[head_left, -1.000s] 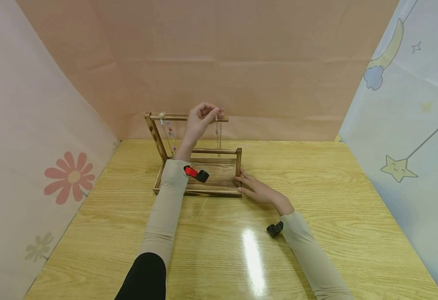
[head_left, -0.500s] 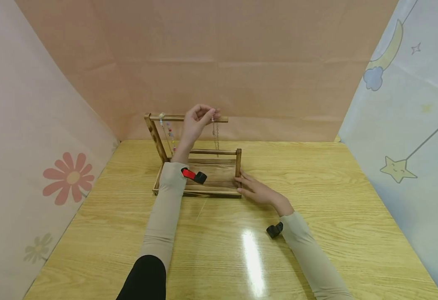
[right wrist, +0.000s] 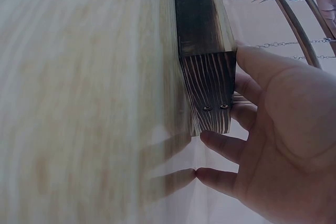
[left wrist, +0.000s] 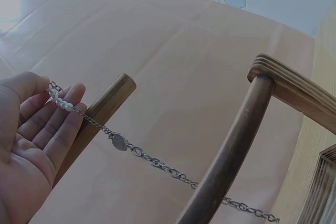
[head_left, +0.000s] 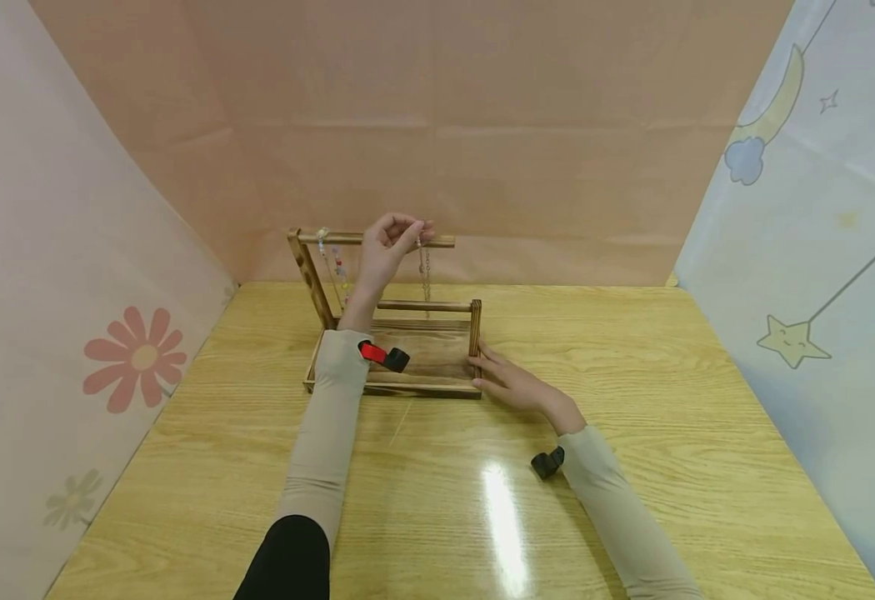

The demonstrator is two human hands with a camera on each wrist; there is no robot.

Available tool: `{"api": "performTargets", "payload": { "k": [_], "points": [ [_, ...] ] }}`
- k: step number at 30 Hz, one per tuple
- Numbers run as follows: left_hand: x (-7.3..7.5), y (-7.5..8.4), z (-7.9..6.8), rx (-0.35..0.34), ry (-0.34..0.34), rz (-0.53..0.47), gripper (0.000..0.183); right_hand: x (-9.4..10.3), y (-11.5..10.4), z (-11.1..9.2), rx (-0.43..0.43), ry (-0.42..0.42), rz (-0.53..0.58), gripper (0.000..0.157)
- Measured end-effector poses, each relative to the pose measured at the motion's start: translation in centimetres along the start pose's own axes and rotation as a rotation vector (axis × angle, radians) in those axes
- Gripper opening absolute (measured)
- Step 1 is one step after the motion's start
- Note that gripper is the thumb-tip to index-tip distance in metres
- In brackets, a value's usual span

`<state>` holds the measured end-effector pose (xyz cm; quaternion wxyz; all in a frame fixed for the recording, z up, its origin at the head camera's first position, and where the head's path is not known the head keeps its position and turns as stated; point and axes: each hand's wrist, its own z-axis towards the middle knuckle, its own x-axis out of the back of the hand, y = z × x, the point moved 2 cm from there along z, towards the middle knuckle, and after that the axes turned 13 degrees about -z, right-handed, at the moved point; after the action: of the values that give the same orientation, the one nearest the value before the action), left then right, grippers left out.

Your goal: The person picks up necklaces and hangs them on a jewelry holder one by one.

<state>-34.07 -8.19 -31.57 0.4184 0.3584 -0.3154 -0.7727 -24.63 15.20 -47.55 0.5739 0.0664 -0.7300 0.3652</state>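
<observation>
My left hand (head_left: 383,258) is raised at the upper rod (head_left: 443,242) of a wooden jewelry stand (head_left: 422,390). Its thumb and fingertips pinch a chain bracelet (left wrist: 119,142) with white pearl-like beads and a small flat metal charm. In the left wrist view the chain crosses the rod near its free end and hangs past the lower rod (left wrist: 231,145). Low at the stand's right end, my right hand (head_left: 520,387) touches the end piece (right wrist: 210,93) with spread, relaxed fingers, its thumb by the upper edge.
Colorful beaded strands (head_left: 340,271) hang from the upper rod's left part, near the upright post (head_left: 312,279). The stand sits on a wood-grain table (head_left: 617,400), with a tan backdrop (head_left: 542,150) behind and printed cloth sides (head_left: 805,250).
My left hand has shifted left and slightly down along the upper rod, carrying the bracelet with it. The right hand stays at the stand's end.
</observation>
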Motion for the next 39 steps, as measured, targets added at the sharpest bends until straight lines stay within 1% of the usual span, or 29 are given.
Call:
{"api": "performTargets", "payload": {
  "k": [4, 11, 19, 26, 29, 35, 39],
  "points": [
    [0.0, 0.2, -0.1, -0.013, 0.001, 0.012, 0.016, 0.0, 0.0, 0.0, 0.003, 0.008, -0.020, 0.056],
    [-0.1, 0.9, -0.6, -0.014, 0.004, 0.022, 0.014, 0.1, -0.1, -0.1, 0.011, 0.025, -0.039, 0.054],
    [0.5, 0.6, -0.8, -0.027, 0.024, 0.030, 0.015, 0.1, -0.1, -0.2, 0.026, 0.051, -0.074, 0.053],
    [1.0, 0.6, -1.0, -0.041, 0.039, 0.037, 0.013, 0.0, -0.1, -0.2, 0.021, 0.043, -0.060, 0.053],
    [1.1, 0.9, -1.1, -0.036, 0.046, 0.050, 0.014, 0.0, -0.1, -0.2, 0.023, 0.043, -0.059, 0.053],
    [0.6, 2.3, -1.6, -0.026, 0.062, 0.073, 0.013, 0.0, -0.1, -0.2, 0.030, 0.049, -0.056, 0.053],
    [0.6, 2.6, -1.7, -0.028, 0.068, 0.078, 0.014, 0.1, -0.2, -0.3, 0.031, 0.053, -0.060, 0.053]
  ]
}}
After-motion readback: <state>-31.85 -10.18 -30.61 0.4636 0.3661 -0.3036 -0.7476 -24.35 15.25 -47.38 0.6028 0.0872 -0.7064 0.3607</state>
